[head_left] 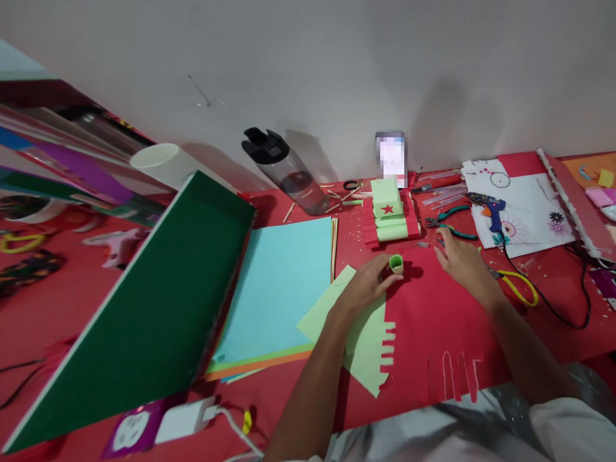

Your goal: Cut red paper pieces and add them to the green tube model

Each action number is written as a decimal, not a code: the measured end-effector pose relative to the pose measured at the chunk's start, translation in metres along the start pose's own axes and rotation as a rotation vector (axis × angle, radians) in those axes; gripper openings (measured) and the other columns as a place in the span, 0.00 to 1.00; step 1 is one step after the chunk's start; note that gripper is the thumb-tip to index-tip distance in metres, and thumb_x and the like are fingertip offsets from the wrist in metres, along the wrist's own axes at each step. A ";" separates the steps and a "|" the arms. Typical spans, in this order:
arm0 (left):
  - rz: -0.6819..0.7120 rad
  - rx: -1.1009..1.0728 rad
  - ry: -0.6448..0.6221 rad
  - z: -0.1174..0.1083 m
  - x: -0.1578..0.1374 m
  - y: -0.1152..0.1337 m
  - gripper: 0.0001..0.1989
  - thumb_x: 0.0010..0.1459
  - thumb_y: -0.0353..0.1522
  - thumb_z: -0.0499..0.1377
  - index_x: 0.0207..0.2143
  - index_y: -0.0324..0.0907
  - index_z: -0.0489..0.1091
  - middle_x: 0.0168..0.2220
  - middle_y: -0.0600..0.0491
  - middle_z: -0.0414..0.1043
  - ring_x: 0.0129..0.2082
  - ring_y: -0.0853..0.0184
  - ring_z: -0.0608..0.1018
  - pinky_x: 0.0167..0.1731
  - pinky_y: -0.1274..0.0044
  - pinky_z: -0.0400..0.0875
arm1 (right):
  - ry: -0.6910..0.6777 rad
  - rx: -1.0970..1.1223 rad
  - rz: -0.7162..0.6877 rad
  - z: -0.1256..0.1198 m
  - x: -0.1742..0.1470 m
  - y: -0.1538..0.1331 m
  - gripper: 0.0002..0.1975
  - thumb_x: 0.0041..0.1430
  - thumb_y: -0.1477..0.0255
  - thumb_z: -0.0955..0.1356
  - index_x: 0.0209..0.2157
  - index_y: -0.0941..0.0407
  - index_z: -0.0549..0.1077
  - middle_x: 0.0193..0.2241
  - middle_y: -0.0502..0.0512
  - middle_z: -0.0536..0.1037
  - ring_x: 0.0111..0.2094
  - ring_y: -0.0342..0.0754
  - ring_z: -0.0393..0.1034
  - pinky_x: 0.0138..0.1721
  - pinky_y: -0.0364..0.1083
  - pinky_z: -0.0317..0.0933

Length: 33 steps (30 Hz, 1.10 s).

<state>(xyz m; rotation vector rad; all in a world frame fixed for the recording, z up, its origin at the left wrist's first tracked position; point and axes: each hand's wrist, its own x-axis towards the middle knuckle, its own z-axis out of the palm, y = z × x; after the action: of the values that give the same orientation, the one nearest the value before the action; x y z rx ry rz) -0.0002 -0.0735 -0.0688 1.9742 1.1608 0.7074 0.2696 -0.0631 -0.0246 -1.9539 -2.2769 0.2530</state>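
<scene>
My left hand (368, 282) is closed around a small upright roll of green paper (396, 264), with its open end facing up. Under that forearm lies a light green sheet (366, 350) with notches cut along one edge. My right hand (459, 263) holds nothing, its fingers apart above the red paper (433, 308), close to teal-handled pliers (459, 232). Beyond both hands sits a tank-like paper model (392, 224) in red and light green, bearing a red star.
Coloured paper (289, 276) is stacked at left beside a leaning green board (144, 308). A water bottle (296, 179) and a phone (392, 157) stand by the wall. To the right lie a blue glue gun (495, 215), its cord and yellow-handled pliers (522, 285).
</scene>
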 end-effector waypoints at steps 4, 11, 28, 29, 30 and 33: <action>0.022 0.002 0.004 -0.002 -0.001 0.001 0.22 0.68 0.45 0.63 0.59 0.45 0.72 0.56 0.43 0.79 0.54 0.50 0.81 0.55 0.59 0.75 | -0.005 0.428 -0.088 0.000 -0.001 -0.005 0.21 0.74 0.69 0.62 0.65 0.55 0.63 0.44 0.62 0.84 0.42 0.59 0.81 0.43 0.52 0.68; 0.030 -0.021 0.067 -0.010 -0.004 0.004 0.23 0.70 0.45 0.59 0.62 0.46 0.71 0.59 0.42 0.78 0.57 0.50 0.80 0.57 0.57 0.76 | -0.149 0.941 -0.282 0.017 -0.005 -0.016 0.33 0.72 0.71 0.63 0.74 0.52 0.52 0.48 0.59 0.82 0.53 0.54 0.77 0.58 0.56 0.67; 0.542 0.167 0.291 -0.020 -0.005 0.006 0.25 0.75 0.34 0.52 0.72 0.47 0.62 0.69 0.40 0.68 0.66 0.54 0.74 0.60 0.59 0.73 | -0.295 1.764 -0.045 0.025 0.009 -0.008 0.19 0.52 0.73 0.68 0.46 0.55 0.81 0.50 0.62 0.84 0.40 0.50 0.79 0.42 0.49 0.74; 0.568 0.205 0.284 -0.021 -0.005 0.008 0.25 0.75 0.33 0.52 0.72 0.48 0.61 0.69 0.39 0.67 0.66 0.54 0.74 0.60 0.59 0.73 | -0.314 1.788 -0.050 0.025 0.009 -0.007 0.22 0.49 0.75 0.68 0.47 0.55 0.81 0.51 0.62 0.84 0.41 0.51 0.79 0.41 0.49 0.74; 0.588 0.241 0.273 -0.022 -0.005 0.010 0.26 0.74 0.32 0.53 0.72 0.48 0.61 0.70 0.39 0.67 0.65 0.54 0.75 0.59 0.60 0.74 | -0.333 1.800 -0.055 0.026 0.010 -0.007 0.25 0.46 0.76 0.68 0.49 0.55 0.80 0.52 0.62 0.83 0.42 0.51 0.79 0.41 0.48 0.74; 0.635 0.313 0.252 -0.022 -0.005 0.014 0.29 0.73 0.29 0.53 0.73 0.48 0.59 0.70 0.38 0.67 0.64 0.55 0.76 0.57 0.61 0.74 | -0.373 1.800 -0.073 0.026 0.009 -0.006 0.30 0.45 0.80 0.71 0.53 0.52 0.78 0.54 0.60 0.82 0.46 0.51 0.79 0.40 0.45 0.74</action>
<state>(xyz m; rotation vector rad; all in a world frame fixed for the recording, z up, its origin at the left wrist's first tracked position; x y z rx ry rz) -0.0125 -0.0755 -0.0452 2.6178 0.8025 1.1779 0.2569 -0.0558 -0.0491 -0.7610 -1.0582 1.8518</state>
